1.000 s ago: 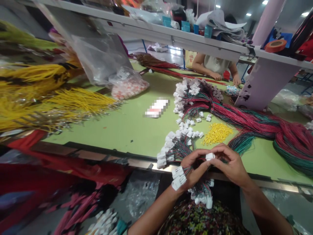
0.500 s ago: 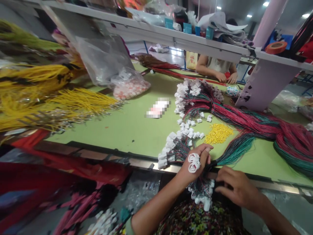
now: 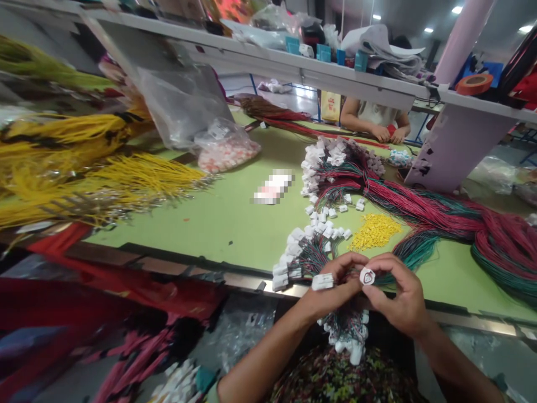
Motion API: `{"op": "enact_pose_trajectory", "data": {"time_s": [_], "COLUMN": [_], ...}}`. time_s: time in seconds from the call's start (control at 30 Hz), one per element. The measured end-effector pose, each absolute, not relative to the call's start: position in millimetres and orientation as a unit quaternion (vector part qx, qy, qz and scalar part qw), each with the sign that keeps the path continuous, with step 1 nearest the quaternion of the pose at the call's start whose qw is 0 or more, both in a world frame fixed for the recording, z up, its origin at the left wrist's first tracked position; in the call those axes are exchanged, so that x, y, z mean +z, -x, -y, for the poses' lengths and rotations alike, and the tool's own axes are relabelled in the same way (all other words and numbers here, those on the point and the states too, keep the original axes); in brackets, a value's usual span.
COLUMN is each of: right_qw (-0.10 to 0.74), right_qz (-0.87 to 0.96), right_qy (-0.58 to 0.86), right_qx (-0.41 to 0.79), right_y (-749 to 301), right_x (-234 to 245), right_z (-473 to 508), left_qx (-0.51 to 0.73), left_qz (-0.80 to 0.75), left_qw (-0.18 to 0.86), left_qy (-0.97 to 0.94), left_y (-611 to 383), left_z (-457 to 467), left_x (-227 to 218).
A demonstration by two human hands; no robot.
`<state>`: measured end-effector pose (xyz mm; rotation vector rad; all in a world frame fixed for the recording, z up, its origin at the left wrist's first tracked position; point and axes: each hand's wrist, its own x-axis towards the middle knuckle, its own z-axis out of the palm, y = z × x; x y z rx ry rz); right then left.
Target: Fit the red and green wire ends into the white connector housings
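While mid-grip, left hand, fingers pinching one white connector; right hand, fingers pinching another connector.

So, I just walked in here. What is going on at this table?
A person holds a white plastic connector in the left hand and pinches a second white connector in the fingers of the right hand. A bunch of wire harnesses hangs below the hands. More harnesses with red and green wires lie on the green workbench, beside a pile of small yellow parts. A co-worker is across the bench.
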<state>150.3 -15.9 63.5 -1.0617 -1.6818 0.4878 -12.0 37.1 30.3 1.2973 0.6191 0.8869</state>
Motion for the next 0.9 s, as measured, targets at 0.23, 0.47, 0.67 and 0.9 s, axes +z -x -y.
{"op": "enact_pose_trajectory", "data": {"time_s": [0.23,0.47,0.67,0.9], "right_qw": [0.516,0.525,0.526,0.533], "right_qz": [0.696,0.636,0.653,0.665], "right_qy": [0.46,0.539,0.522,0.477], "right_qx": [0.195,0.171,0.157,0.217], "right_y": [-167.6,-155.6,-149.3,-154.4], "right_x": [53.6,43.1,43.5,46.3], "right_z": [8.8,10.1,15.3,18.3], "left_qx": [0.45,0.544,0.569,0.519], "left_qz": [-0.279,-0.274,-0.312,-0.294], "left_qw": [0.636,0.326,0.299,0.437], "left_qy": [-0.562,-0.723,-0.7,-0.674], "left_y": [13.8,1.7,1.0,15.0], "left_z": [-33.9,-25.1,-22.4,-24.5], "left_x": [30.9,15.7,10.5,17.6]}}
